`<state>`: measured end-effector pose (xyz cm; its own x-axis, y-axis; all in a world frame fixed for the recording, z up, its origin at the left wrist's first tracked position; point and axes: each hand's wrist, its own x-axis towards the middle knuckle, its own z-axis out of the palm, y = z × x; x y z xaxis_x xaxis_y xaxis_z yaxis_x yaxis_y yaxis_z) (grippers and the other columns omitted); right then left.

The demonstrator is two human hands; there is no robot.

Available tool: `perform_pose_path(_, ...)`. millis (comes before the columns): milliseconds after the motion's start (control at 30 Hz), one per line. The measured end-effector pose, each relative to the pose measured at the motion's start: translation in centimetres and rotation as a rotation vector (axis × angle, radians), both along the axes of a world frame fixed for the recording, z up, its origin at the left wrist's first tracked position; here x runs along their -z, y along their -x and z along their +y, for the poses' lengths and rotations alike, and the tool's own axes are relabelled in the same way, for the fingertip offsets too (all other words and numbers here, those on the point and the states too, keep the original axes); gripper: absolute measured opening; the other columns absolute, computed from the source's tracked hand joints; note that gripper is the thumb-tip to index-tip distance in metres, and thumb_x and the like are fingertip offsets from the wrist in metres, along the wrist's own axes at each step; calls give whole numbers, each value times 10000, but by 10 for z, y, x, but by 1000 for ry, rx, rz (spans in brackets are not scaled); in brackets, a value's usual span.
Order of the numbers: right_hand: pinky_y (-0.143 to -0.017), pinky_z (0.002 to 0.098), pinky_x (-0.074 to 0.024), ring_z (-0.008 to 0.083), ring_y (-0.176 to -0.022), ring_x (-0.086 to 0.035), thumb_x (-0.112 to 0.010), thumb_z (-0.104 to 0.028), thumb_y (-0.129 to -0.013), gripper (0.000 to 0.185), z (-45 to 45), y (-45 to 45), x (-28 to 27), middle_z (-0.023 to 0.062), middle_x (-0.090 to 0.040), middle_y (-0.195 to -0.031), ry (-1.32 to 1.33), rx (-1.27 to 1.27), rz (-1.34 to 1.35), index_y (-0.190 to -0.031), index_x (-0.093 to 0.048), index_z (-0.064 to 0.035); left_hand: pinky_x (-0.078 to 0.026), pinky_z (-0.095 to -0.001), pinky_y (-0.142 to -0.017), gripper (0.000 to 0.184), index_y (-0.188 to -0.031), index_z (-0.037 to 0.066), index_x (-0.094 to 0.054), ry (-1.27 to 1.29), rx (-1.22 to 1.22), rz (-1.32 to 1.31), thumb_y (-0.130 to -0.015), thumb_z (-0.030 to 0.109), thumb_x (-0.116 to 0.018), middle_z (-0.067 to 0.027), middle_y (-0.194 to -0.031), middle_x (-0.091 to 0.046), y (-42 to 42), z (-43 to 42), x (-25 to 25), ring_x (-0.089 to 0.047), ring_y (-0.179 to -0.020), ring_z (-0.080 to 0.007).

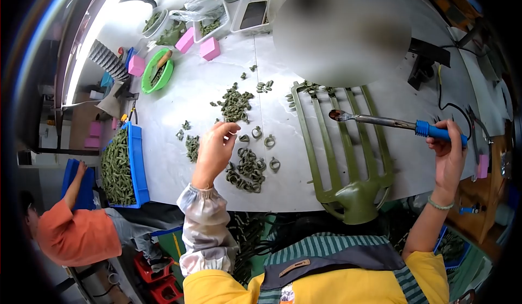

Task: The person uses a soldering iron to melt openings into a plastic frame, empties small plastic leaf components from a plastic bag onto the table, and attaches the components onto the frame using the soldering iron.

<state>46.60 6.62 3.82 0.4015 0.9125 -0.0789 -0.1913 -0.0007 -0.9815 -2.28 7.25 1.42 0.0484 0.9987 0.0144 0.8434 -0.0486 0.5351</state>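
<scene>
My right hand (450, 160) is wrapped round the blue handle of a soldering iron (389, 122). The iron's browned, flattened tip points left over a green wax-like frame (354, 195) with several long bars and a rounded base. Small green pieces cling at the frame's far end. Over the table, my left hand (215, 151) has its fingers pinched together; whatever they may hold is too small to make out. Just right of that hand lie a pile of green rings (249, 169) and a few loose ones. A heap of small green pieces (235, 104) sits beyond it.
At the left edge stands a blue crate (140, 165) full of green pieces. A green bowl (166, 74), pink blocks (210, 49) and plastic tubs line the back left. A black stand (424, 65) and cord are at right. Another person (79, 233) sits at lower left. A blurred oval hides the back.
</scene>
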Motion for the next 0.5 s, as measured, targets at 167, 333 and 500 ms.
perform_pose_path(167,-620,245,-562,154,-650,-678,-655,-301,-941,308,-3,6,-6,95,-679,-834,5,1,-9,-947,-680,6,-496,-376,-937,329,-1191,83,-668,106,26,-62,-882,179,-725,-146,-1268,-558,0,-22,2,-573,-1121,-295)
perform_pose_path(333,-629,239,-553,149,-655,-673,-660,-311,-938,310,-5,13,-12,91,-678,-831,5,0,-31,-938,-678,-1,-534,-338,-785,151,-959,22,-730,97,-104,-205,-886,152,-711,-124,-934,-687,23,-24,16,-674,-864,-247)
perform_pose_path(500,-629,239,-554,148,-657,-675,-662,-318,-938,312,-6,16,-14,87,-680,-837,-2,-15,-55,-945,-680,-6,-538,-323,-691,181,-1016,15,-675,-206,-213,-70,-871,112,-725,-104,-913,-666,34,-1,27,-665,-766,-205)
